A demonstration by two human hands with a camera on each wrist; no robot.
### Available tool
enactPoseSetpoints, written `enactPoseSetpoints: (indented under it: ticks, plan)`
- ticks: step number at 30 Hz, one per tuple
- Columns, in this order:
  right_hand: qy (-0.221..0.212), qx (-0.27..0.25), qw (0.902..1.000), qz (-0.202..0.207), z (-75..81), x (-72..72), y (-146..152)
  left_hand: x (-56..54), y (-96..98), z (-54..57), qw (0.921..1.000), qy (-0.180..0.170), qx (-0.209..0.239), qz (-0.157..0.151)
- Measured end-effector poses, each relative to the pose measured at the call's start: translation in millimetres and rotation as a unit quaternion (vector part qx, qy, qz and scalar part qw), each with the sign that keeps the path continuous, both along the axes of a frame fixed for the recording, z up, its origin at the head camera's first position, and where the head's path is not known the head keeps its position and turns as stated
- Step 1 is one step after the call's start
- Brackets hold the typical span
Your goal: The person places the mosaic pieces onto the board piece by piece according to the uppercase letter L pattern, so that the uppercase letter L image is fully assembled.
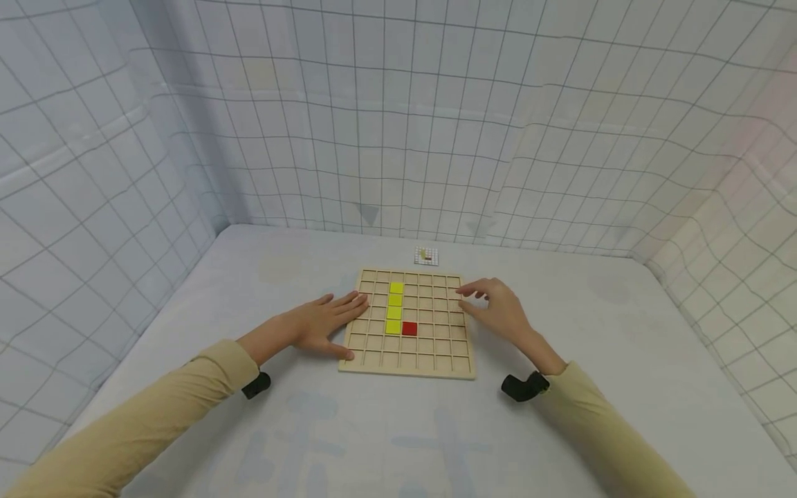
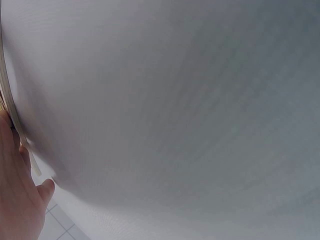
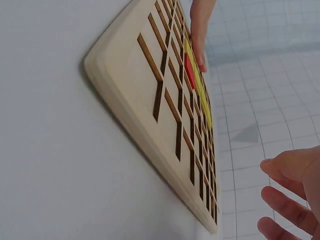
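A wooden grid board (image 1: 436,346) lies flat on the table. Several yellow squares (image 1: 395,300) form a column in its cells, and one red square (image 1: 409,328) sits right of the column's lowest one. My left hand (image 1: 320,324) lies spread over the board's left side, fingers straight on the frame and thumb at the near left corner. Just at the right edge, my right hand (image 1: 501,315) holds nothing; its thumb and fingers are bent and apart. The right wrist view shows those parted fingers (image 3: 285,200) beyond the board's edge.
A small card (image 1: 426,256) with a printed grid pattern lies behind the board. White cloth walls (image 1: 398,138) with a dark grid enclose the table (image 1: 591,311) at the back and both sides. Black wrist devices (image 1: 523,386) sit by the sleeves.
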State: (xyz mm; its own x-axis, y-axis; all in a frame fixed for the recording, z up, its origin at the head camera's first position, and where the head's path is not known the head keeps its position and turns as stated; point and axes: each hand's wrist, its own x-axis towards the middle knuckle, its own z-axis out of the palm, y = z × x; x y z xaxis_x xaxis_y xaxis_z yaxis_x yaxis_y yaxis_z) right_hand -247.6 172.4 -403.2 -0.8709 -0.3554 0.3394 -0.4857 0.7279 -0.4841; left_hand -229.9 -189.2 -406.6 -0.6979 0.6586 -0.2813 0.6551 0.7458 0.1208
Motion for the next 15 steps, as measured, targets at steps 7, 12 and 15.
enactPoseSetpoints:
  ticks: [7,12,15]
  plan:
    - [0.033,-0.01,0.9991,-0.025,-0.9,-6.2,30,0.8,-0.5,0.5,1.0,0.003,0.0,0.002]
    - [0.02,-0.013,0.9982,-0.054,-6.7,-12.4,49,0.8,-0.3,0.4,1.0,0.003,-0.003,0.001]
    - [-0.004,-0.013,0.9971,-0.074,-7.9,-14.0,57,0.7,-0.1,0.4,1.0,0.002,-0.004,0.003]
